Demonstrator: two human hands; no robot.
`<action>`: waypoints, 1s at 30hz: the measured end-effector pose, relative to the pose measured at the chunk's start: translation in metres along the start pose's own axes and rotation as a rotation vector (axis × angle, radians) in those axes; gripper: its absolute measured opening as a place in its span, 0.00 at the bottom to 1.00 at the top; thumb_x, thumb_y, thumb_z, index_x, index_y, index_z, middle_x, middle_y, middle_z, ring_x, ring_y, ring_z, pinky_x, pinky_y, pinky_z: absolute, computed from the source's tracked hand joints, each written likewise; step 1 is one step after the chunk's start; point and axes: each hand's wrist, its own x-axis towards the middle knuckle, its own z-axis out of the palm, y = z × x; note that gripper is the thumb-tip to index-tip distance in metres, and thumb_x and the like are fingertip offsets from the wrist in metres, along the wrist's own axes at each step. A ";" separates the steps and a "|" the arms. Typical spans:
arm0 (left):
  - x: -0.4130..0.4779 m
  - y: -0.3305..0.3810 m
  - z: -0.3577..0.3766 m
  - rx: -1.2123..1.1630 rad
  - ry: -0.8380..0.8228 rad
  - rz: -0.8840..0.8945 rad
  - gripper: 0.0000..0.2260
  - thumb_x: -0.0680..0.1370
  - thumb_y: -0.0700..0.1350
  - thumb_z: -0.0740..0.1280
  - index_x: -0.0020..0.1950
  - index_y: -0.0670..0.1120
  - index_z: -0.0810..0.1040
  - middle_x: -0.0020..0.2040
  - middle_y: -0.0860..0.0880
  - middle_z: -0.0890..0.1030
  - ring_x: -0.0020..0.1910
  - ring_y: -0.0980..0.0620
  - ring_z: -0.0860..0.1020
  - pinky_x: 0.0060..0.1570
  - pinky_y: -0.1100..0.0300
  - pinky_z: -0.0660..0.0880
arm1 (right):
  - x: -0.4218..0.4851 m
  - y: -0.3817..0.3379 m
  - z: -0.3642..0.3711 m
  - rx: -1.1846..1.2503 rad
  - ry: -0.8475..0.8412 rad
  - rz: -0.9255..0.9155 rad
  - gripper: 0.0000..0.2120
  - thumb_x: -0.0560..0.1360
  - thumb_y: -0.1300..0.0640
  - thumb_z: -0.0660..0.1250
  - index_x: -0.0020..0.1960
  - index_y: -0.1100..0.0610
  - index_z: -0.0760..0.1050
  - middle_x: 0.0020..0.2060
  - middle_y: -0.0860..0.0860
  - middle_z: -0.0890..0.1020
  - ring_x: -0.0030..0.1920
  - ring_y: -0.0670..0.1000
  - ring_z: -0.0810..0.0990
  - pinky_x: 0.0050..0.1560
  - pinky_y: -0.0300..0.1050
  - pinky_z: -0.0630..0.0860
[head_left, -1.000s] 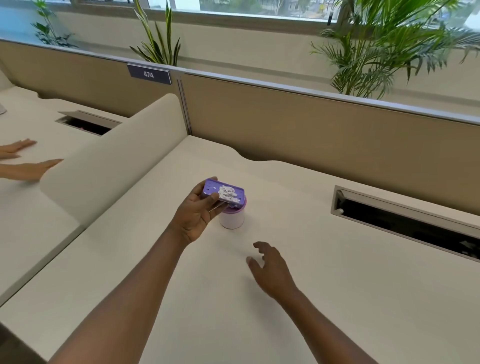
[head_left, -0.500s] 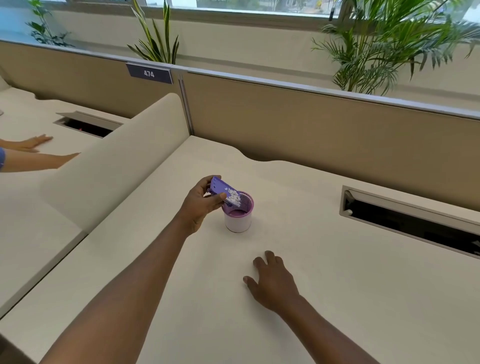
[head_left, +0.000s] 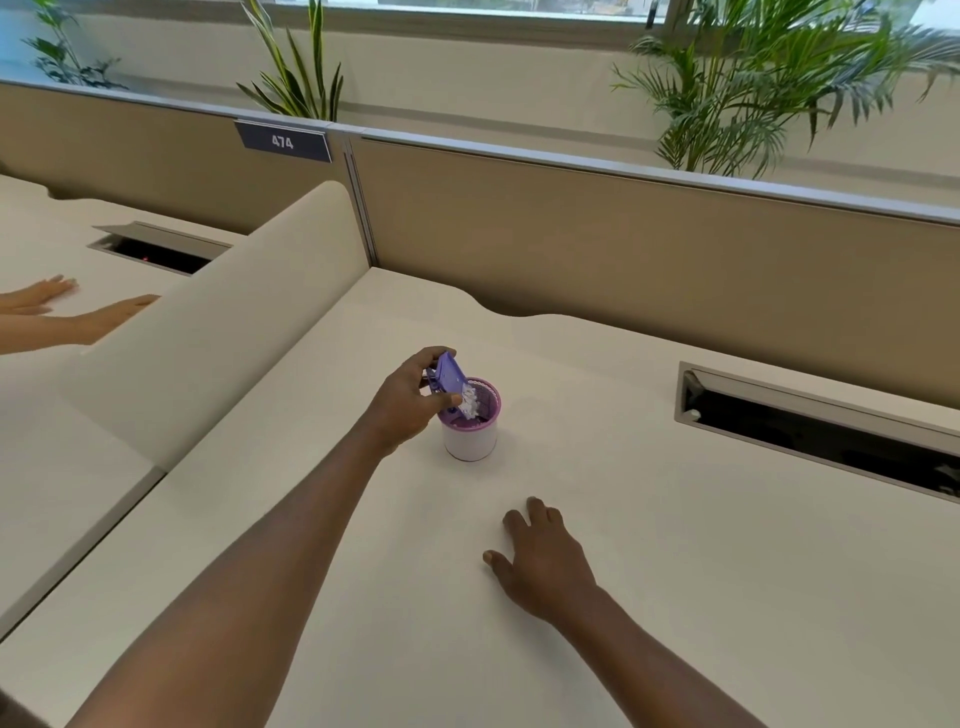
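Note:
My left hand (head_left: 405, 402) grips a small purple box (head_left: 450, 375) and tilts it steeply over a little cup (head_left: 471, 439) with a white wall and a purple mesh rim. White bits (head_left: 469, 402) cling at the box's lower edge, right at the cup's mouth. The cup stands upright on the cream desk (head_left: 675, 571). My right hand (head_left: 540, 561) lies flat on the desk, fingers spread, nearer to me and to the right of the cup, holding nothing.
A curved cream divider (head_left: 208, 332) stands to the left; beyond it another person's hands (head_left: 78, 312) rest on the neighbouring desk. A tan partition (head_left: 623, 244) with a "474" sign (head_left: 283, 141) closes the back. An open cable slot (head_left: 821, 426) lies at the right.
My left hand has tipped the purple box from flat to steeply tilted, its white bits now at the cup's mouth. My right hand came down flat on the desk.

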 end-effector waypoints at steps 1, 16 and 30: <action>0.001 0.000 0.000 0.027 -0.002 0.012 0.26 0.75 0.37 0.74 0.71 0.51 0.73 0.66 0.47 0.78 0.64 0.45 0.77 0.56 0.59 0.78 | 0.000 0.000 0.000 0.001 0.000 0.000 0.28 0.79 0.39 0.60 0.72 0.53 0.65 0.76 0.56 0.62 0.74 0.58 0.61 0.61 0.52 0.75; -0.012 -0.006 0.013 0.588 -0.097 0.474 0.26 0.75 0.31 0.71 0.72 0.43 0.71 0.67 0.46 0.74 0.64 0.49 0.74 0.58 0.64 0.75 | -0.001 0.000 0.002 0.023 0.006 0.004 0.27 0.79 0.40 0.60 0.72 0.53 0.65 0.77 0.56 0.60 0.74 0.58 0.60 0.61 0.53 0.75; -0.028 -0.020 0.022 0.676 -0.058 0.519 0.27 0.74 0.31 0.72 0.72 0.41 0.71 0.69 0.42 0.72 0.69 0.43 0.71 0.64 0.54 0.77 | -0.003 0.002 0.004 0.034 0.013 -0.002 0.27 0.79 0.40 0.60 0.73 0.53 0.64 0.79 0.57 0.58 0.76 0.58 0.58 0.64 0.53 0.73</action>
